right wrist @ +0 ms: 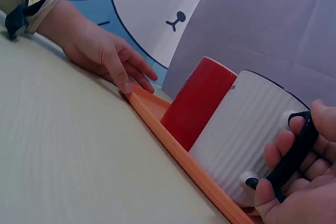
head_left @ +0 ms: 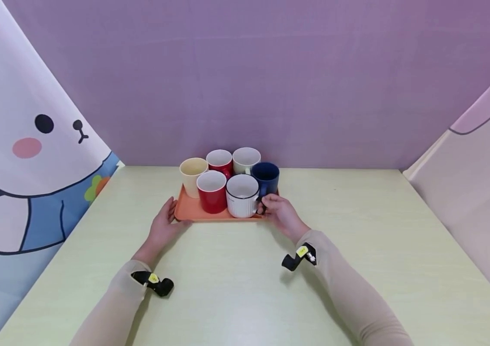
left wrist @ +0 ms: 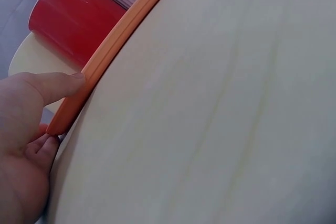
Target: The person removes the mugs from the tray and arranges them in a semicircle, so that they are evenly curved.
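An orange tray (head_left: 190,207) stands at the back of the table with several mugs on it. My left hand (head_left: 167,227) holds the tray's front left corner, thumb on the rim and fingers around the side, as the left wrist view shows. In my right hand (right wrist: 307,169) is the black handle (right wrist: 296,153) of a white ribbed mug (head_left: 242,204), fingers curled through it. This mug stands upright at the tray's front, beside a red mug (head_left: 212,199). A dark blue mug (head_left: 266,174) sits just behind my right hand.
At the tray's back stand a cream mug (head_left: 190,185), another red mug (head_left: 220,163) and a pale mug (head_left: 240,166). A purple cloth (head_left: 245,86) rises behind the table (head_left: 236,283). On the left hangs a cartoon-printed cloth (head_left: 24,120).
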The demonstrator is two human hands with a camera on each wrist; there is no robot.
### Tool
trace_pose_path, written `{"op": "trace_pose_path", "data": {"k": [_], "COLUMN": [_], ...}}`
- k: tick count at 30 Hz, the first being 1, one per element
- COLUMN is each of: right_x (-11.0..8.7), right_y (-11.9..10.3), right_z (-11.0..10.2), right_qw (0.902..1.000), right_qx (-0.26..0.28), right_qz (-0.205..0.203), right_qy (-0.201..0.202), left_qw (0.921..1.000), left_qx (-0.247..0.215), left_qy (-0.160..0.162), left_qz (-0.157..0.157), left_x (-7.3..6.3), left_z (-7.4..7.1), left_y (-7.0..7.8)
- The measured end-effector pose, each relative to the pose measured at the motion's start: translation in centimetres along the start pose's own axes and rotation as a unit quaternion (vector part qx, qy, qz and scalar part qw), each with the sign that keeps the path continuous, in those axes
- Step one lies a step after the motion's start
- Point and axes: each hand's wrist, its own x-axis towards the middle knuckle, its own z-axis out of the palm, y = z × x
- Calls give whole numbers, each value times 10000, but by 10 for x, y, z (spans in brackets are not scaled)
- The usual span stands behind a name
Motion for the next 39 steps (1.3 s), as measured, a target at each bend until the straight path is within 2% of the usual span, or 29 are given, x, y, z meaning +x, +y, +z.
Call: {"op": "trace_pose_path", "data": {"k": [9, 16, 22, 29, 34, 39], "right_x": [-9, -16, -25, -36, -45, -56], "right_y": [-17, -30, -38, -49, -57, -63], "right_z": [6, 9, 6, -4, -19, -35], "right_qw": [9978, 9961, 9957, 9916, 9875, 9855], "right_qx": [619, 694, 619, 796, 825, 796], "right_qz": [-72, -184, -310, -491, -614, -710], "right_qy": [-206, -519, -610, -889, -1196, -1316], "left_qw": [10000, 10000, 9999, 9999, 9999, 10000], "left_qx": [-11, 44, 103, 105, 82, 56], "left_qy": [19, 45, 31, 47, 45, 32], "left_qz": [-8, -9, -89, -95, -42, -8], "left_x": [1, -1, -2, -1, -1, -3], "left_z": [1, 0, 1, 1, 2, 1], "left_y": [1, 3, 4, 3, 4, 6]}}
